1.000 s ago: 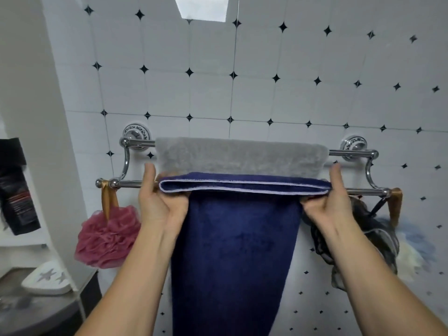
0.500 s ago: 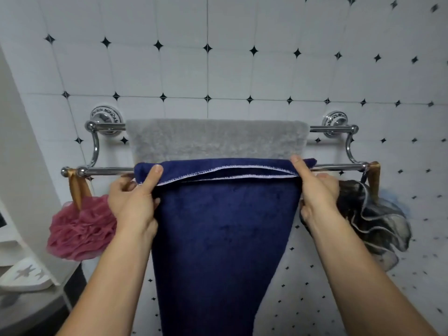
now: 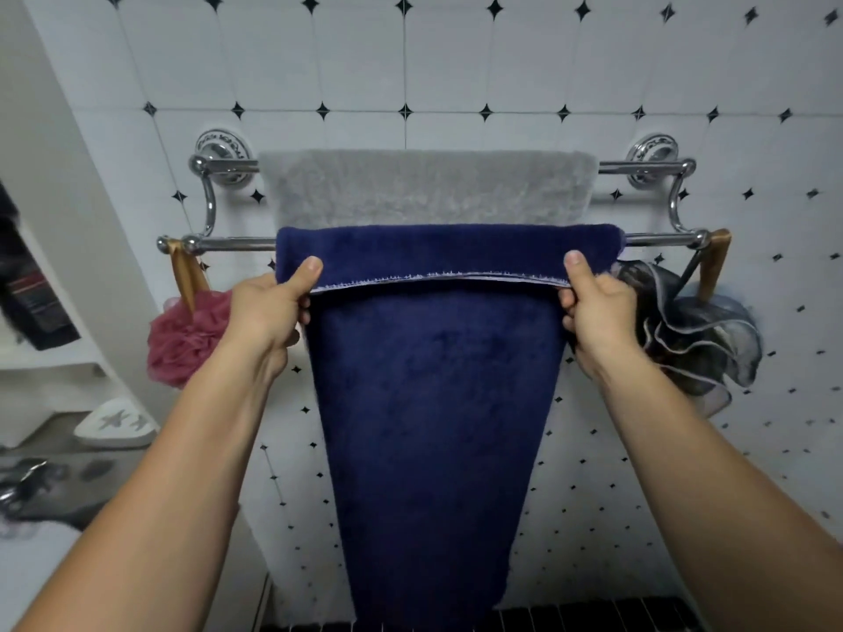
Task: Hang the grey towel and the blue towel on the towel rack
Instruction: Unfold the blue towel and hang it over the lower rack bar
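A chrome double towel rack (image 3: 228,243) is fixed to the tiled wall. The grey towel (image 3: 424,187) hangs over its upper back bar. The blue towel (image 3: 433,394) is draped over the lower front bar, its short flap folded toward me with a pale stitched hem. My left hand (image 3: 269,312) pinches the flap's left corner, thumb on top. My right hand (image 3: 593,307) pinches the right corner the same way. The long part of the blue towel hangs straight down between my forearms.
A pink bath pouf (image 3: 187,339) hangs from the front bar's left end, a dark grey pouf (image 3: 698,330) from its right end. At the left stand a white shelf with a dark packet (image 3: 32,294) and a white soap dish (image 3: 116,424).
Both hands have pulled the blue towel's front flap further down over the front bar, so more blue fabric covers the bar. The view has tilted downward.
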`<state>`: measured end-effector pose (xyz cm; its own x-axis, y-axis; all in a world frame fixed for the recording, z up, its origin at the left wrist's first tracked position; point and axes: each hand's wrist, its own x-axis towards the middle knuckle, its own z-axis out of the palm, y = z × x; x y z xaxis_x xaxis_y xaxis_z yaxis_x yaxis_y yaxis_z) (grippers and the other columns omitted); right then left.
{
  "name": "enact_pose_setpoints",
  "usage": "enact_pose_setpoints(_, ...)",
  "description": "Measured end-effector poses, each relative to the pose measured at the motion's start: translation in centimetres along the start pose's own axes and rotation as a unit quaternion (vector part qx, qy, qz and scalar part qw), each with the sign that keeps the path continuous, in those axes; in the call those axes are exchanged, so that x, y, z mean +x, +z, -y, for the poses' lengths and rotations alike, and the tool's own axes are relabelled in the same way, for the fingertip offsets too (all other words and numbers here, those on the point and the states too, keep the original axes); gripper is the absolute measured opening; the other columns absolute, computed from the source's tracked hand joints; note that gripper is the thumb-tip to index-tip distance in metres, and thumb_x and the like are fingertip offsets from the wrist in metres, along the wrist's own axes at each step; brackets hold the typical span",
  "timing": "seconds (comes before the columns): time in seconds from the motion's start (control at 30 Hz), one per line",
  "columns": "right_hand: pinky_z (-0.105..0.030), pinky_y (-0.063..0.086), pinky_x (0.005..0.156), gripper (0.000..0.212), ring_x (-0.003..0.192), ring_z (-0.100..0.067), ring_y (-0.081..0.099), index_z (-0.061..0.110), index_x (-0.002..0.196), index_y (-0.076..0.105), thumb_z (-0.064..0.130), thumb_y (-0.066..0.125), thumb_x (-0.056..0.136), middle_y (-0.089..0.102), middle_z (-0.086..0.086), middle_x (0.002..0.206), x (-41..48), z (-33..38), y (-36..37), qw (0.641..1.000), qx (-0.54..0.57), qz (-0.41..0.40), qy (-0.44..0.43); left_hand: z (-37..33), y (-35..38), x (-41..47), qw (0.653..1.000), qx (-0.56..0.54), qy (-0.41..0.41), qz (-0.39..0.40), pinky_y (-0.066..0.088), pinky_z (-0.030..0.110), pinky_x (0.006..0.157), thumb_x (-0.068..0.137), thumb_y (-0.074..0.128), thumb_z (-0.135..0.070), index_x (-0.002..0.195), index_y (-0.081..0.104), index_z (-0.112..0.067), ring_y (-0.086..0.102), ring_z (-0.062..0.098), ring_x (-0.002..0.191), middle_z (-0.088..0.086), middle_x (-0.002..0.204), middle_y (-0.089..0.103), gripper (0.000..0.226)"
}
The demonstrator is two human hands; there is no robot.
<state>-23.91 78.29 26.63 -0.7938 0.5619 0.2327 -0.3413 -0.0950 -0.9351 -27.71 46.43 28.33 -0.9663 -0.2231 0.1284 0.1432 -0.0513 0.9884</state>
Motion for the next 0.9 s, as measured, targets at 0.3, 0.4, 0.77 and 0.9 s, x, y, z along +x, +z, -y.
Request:
enact_pose_setpoints(0.3, -0.016, 0.033, 0.037, 0.042, 0.040, -0.004, 0.040, 0.025, 0.056, 0.050, 0.056, 0.072, 0.071, 0.054, 0.009, 0.048, -5.0, -9.1, -4.6, 0.997, -0.001, 0.029, 0.076, 6.4, -4.0, -5.6, 0.997, 0.076, -0.016, -0.017, 0.029, 0.024, 0.044, 0.085, 0.071, -0.039, 0.064, 0.060, -0.018, 0.041, 0.013, 0.046, -0.007, 0.045, 0.054, 0.031)
enact_pose_setpoints(0.4, -0.017, 0.034, 0.039, 0.041, 0.043, -0.005, 0.041, 0.022, 0.064, 0.049, 0.056, 0.071, 0.074, 0.055, 0.009, 0.050, -7.2, -10.6, -6.4, 0.995, -0.014, 0.034, 0.098, 8.8, -4.8, -8.0, 0.996, 0.085, -0.032, 0.004, 0.033, 0.022, 0.045, 0.088, 0.067, -0.041, 0.066, 0.062, -0.020, 0.047, 0.009, 0.046, -0.008, 0.048, 0.056, 0.031)
enact_pose_setpoints(0.77, -0.029, 0.039, 0.055, 0.048, 0.041, -0.008, 0.043, 0.028, 0.044, 0.061, 0.069, 0.063, 0.070, 0.056, -0.004, 0.059, -15.3, -13.8, -10.5, 0.973, -0.168, 0.034, 0.152, 16.2, -9.3, -14.9, 0.986, 0.112, -0.119, 0.024, 0.041, 0.032, 0.059, 0.087, 0.064, -0.048, 0.077, 0.068, -0.012, 0.053, 0.017, 0.061, 0.000, 0.061, 0.061, 0.038)
enact_pose_setpoints(0.9, -0.032, 0.041, 0.059, 0.050, 0.046, -0.010, 0.044, 0.029, 0.047, 0.061, 0.074, 0.060, 0.069, 0.057, -0.004, 0.060, -18.7, -15.5, -11.6, 0.964, -0.201, 0.017, 0.175, 18.3, -10.8, -16.8, 0.982, 0.110, -0.148, 0.034, 0.040, 0.030, 0.058, 0.088, 0.063, -0.047, 0.074, 0.066, -0.010, 0.051, 0.016, 0.059, 0.003, 0.062, 0.060, 0.040)
